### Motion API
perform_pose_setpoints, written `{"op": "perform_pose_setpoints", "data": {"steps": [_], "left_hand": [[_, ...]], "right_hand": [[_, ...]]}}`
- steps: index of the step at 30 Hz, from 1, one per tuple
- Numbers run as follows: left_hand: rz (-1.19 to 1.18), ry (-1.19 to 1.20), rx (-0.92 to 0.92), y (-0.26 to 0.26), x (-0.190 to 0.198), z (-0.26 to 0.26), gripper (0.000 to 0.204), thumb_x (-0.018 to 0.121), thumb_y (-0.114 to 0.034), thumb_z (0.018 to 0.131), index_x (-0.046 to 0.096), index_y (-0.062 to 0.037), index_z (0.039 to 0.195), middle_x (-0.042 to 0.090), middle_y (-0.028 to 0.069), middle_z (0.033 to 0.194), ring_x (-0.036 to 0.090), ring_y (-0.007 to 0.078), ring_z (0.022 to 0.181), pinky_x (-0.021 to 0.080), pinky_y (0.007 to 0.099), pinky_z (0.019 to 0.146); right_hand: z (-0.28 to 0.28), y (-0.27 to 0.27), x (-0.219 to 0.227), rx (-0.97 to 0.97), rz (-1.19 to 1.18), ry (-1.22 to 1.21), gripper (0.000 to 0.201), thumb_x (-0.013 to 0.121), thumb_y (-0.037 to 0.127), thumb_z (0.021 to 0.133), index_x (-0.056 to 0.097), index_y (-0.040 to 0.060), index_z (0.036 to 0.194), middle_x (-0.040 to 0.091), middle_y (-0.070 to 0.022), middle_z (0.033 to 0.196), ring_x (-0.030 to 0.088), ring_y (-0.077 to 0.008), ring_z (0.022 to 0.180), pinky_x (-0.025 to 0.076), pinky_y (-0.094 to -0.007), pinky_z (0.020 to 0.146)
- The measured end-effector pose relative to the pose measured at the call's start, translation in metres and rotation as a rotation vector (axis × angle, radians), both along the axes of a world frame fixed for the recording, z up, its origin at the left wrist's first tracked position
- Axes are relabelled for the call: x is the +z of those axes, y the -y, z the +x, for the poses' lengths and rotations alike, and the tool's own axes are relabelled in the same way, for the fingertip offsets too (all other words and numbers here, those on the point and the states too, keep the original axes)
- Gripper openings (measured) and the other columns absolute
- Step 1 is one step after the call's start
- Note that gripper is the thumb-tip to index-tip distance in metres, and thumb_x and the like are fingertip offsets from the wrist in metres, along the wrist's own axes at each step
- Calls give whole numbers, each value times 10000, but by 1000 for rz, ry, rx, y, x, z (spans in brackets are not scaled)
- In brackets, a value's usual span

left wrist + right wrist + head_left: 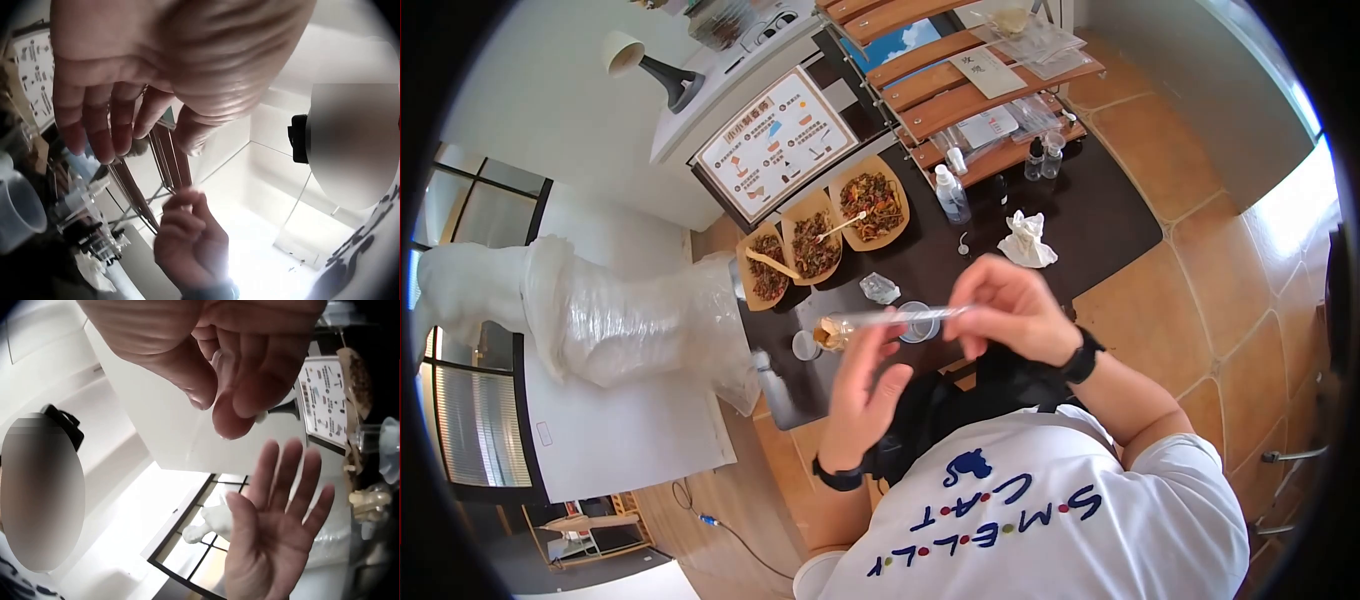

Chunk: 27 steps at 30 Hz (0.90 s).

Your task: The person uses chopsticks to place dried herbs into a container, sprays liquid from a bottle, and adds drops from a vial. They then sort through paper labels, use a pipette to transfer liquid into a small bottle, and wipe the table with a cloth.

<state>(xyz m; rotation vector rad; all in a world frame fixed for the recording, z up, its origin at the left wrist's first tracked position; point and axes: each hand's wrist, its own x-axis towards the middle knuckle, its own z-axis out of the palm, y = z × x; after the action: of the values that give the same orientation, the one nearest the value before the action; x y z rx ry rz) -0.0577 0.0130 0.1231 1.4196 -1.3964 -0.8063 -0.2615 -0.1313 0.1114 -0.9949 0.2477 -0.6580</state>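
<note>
My right hand [1025, 315] pinches one end of a thin, clear strip [940, 313] between thumb and fingertips. The strip reaches left across the head view toward my left hand [862, 390], and its exact kind cannot be told. That left hand is raised with its fingers extended and the thumb apart, palm showing in the right wrist view. Below the strip, a clear plastic cup [919, 330] stands on the dark table [1090, 215]. Just beyond the left fingertips lies a gold-brown item [830, 334], with a small clear round dish [805, 346] beside it.
Three paper trays hold dried plant mix, the nearest one [766, 292] with a wooden stick. Crumpled clear plastic [880, 288], a white tissue [1028, 240] and a spray bottle [950, 195] are on the table. A slatted wooden rack [945, 115] stands behind.
</note>
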Motion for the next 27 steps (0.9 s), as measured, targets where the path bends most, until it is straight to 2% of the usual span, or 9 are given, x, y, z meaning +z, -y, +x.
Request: {"op": "perform_pose_setpoints", "data": {"steps": [1, 5, 16, 18, 20, 22, 24, 26, 27], "left_hand": [[42, -53, -55, 6, 5, -8, 581, 617, -285, 1029, 435, -15, 1510, 492, 145, 1491, 500, 241, 1358, 425, 347, 1080], [-43, -89, -9, 18, -8, -17, 444, 534, -230, 1069, 522, 16, 1439, 533, 155, 1450, 512, 254, 1331, 423, 361, 1082], [-75, -228, 154, 18, -19, -7, 211, 537, -109, 1060, 648, 28, 1175, 647, 151, 1242, 643, 177, 1069, 509, 283, 918], [-63, -335, 209, 17, -18, -4, 194, 531, -112, 1062, 641, 17, 1158, 661, 147, 1216, 656, 182, 1049, 518, 279, 897], [-49, -443, 260, 12, -17, 4, 179, 525, -114, 1065, 634, 5, 1140, 674, 143, 1190, 670, 186, 1029, 527, 275, 876], [9, -348, 256, 9, -18, 16, 185, 505, -122, 1073, 620, -6, 1159, 687, 141, 1175, 690, 197, 1015, 539, 275, 836], [-1, -336, 265, 14, -19, 14, 172, 548, -96, 1047, 658, -18, 1154, 679, 129, 1147, 680, 183, 940, 515, 254, 783], [-51, 103, 146, 22, -17, 12, 163, 582, -90, 1026, 687, -7, 1119, 663, 103, 1054, 647, 164, 879, 501, 269, 777], [-58, 90, 129, 25, -13, 5, 138, 652, -49, 971, 724, -27, 1086, 641, 79, 998, 612, 160, 843, 479, 266, 745]], "right_hand": [[9, -3, 0, 58, -13, 8, 111, 663, 57, 982, 583, 30, 1054, 715, -78, 914, 648, -91, 657, 503, -206, 584], [31, -8, -11, 154, -48, 42, 122, 670, 75, 986, 584, 25, 1055, 686, -65, 992, 628, -78, 711, 505, -201, 604], [33, 3, -16, 164, -161, -208, 158, 693, 47, 950, 579, 27, 1058, 707, -38, 912, 653, -67, 784, 511, -215, 633], [29, 14, -17, -7, -529, -329, 160, 726, 63, 925, 612, 32, 1031, 703, -15, 868, 649, -51, 767, 493, -216, 623], [22, 27, -24, -158, -503, -345, 150, 733, 61, 918, 631, 31, 1024, 685, -5, 859, 644, -47, 770, 485, -212, 663], [12, 40, -27, -206, -302, -347, 143, 726, 45, 918, 634, 26, 1025, 673, -17, 876, 637, -59, 773, 484, -212, 684], [6, 44, -26, -214, -330, -339, 143, 722, 30, 916, 651, 22, 1040, 659, -27, 894, 630, -71, 788, 484, -219, 683], [6, 40, -16, -115, -557, -363, 181, 734, 26, 902, 667, 17, 1069, 651, -37, 919, 631, -85, 802, 483, -225, 680], [9, 37, -10, -43, -568, -347, 235, 751, 30, 885, 674, 5, 1105, 643, -51, 944, 635, -96, 814, 491, -239, 674]]}}
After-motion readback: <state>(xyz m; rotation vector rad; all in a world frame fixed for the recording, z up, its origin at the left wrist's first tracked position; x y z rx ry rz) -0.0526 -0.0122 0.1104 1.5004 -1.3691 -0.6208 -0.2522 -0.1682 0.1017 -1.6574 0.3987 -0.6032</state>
